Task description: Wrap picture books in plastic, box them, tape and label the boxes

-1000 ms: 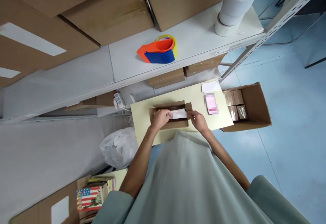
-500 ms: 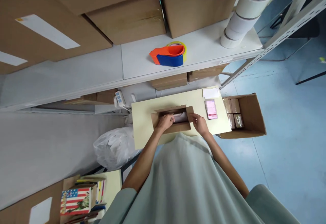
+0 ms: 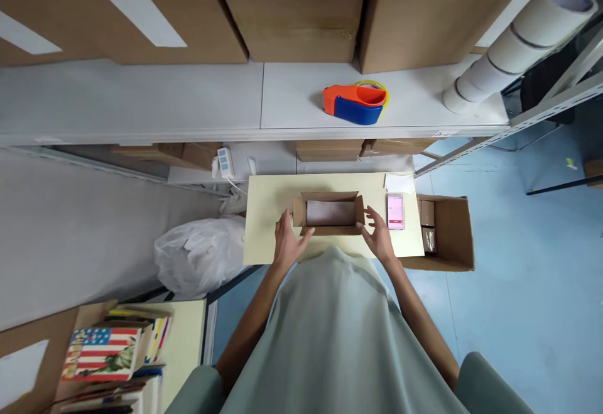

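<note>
A small cardboard box stands on the pale yellow table with its flaps folded outward. Inside it lies a flat, pale pinkish-grey item whose kind I cannot make out. At the box's left end is my left hand, fingers spread, thumb near the front flap. On the other side my right hand is spread beside the right flap. Neither hand grips anything; whether the fingertips touch the cardboard is hard to tell. A phone with a pink screen lies to the right of my right hand.
An orange and blue tape dispenser sits on the shelf above. White rolls lean at its right. A larger carton holding small boxes is right of the table. Left are a plastic bag and several books.
My left hand has come out of the box to its left end, and my right hand has let go of the right flap. Both hands have spread. The camera view has shifted and levelled.
</note>
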Available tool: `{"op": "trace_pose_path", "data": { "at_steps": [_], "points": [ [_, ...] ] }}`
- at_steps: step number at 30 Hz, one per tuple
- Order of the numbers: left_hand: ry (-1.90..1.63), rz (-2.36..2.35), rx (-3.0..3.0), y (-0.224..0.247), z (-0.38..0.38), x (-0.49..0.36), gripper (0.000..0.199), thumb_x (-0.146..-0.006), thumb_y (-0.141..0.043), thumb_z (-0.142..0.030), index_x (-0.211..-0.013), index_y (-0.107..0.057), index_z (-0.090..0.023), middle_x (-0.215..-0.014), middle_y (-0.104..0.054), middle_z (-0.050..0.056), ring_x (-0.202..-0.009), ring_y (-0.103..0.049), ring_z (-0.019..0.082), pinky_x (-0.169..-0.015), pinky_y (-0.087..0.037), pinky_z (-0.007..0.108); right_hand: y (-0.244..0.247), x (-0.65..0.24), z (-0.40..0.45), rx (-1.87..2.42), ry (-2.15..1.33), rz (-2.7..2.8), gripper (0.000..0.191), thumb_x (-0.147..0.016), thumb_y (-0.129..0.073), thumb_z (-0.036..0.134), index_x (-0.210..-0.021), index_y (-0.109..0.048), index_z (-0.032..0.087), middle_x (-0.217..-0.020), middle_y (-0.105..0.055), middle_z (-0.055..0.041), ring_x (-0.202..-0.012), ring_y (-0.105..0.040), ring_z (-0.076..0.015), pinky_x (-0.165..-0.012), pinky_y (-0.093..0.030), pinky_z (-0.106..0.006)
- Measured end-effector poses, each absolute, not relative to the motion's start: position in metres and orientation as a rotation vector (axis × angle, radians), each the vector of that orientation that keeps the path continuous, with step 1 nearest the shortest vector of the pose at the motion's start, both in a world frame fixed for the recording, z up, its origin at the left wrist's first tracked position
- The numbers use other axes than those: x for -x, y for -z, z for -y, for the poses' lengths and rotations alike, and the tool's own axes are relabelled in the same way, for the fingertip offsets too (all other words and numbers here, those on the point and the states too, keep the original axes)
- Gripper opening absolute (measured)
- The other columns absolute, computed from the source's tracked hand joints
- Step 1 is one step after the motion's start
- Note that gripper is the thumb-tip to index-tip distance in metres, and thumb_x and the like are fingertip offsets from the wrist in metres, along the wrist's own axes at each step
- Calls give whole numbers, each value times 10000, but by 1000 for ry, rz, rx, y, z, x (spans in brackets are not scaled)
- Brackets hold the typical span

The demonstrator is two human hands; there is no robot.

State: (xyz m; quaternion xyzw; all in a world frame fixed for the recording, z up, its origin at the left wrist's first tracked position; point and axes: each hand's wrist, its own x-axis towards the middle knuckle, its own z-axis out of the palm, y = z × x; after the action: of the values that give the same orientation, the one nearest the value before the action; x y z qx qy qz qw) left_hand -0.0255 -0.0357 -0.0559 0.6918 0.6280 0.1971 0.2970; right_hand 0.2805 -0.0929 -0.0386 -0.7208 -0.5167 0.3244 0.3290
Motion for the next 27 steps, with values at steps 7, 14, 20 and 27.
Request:
{"op": "trace_pose_path", "data": {
  "at_steps": [7, 14, 20, 27],
  "points": [
    [-418, -1408, -1999, 69, 46, 1, 1234, -878, -873, -506, -1777, -81, -215, -1667, -550, 208, -1684, -301, 429, -1378, -192, 649, 43, -267, 85, 1863, -930, 1894, 907, -850, -927, 328, -1645, -492, 292, -1634, -601, -167, -1582, -497, -377, -1247, -489, -601],
    [-509, -1418, -1985, 89, 15, 13, 1148, -937, -825, -442, -1771, -83, -171, -1440, -706, 188, -1517, -546, 377, -1349, -274, 641, 56, -282, 64, 1948, -959, 1877, 542, -950, -821, 328, -1455, -657, 222, -1468, -717, -169, -1581, -490, -367, -1240, -491, -568],
    [-569, -1555, -1878, 92, -23, 5, 1163, -850, -891, -267, -1764, -175, -198, -1519, -569, 216, -1482, -564, 383, -1247, -472, 539, 67, -280, 36, 2128, -825, 1632, 513, -1001, -653, 269, -1495, -602, 138, -1387, -690, -200, -1365, -617, -375, -1125, -566, -548],
    [-605, -1423, -1995, 91, -34, 3, 889, -830, -875, -163, -1607, -452, -249, -1569, -506, 161, -1533, -525, 350, -1287, -466, 502, 76, -278, 35, 2017, -799, 1534, 754, -942, -648, 228, -1665, -436, 262, -1563, -539, -186, -1336, -655, -341, -1030, -629, -510]
  ]
}}
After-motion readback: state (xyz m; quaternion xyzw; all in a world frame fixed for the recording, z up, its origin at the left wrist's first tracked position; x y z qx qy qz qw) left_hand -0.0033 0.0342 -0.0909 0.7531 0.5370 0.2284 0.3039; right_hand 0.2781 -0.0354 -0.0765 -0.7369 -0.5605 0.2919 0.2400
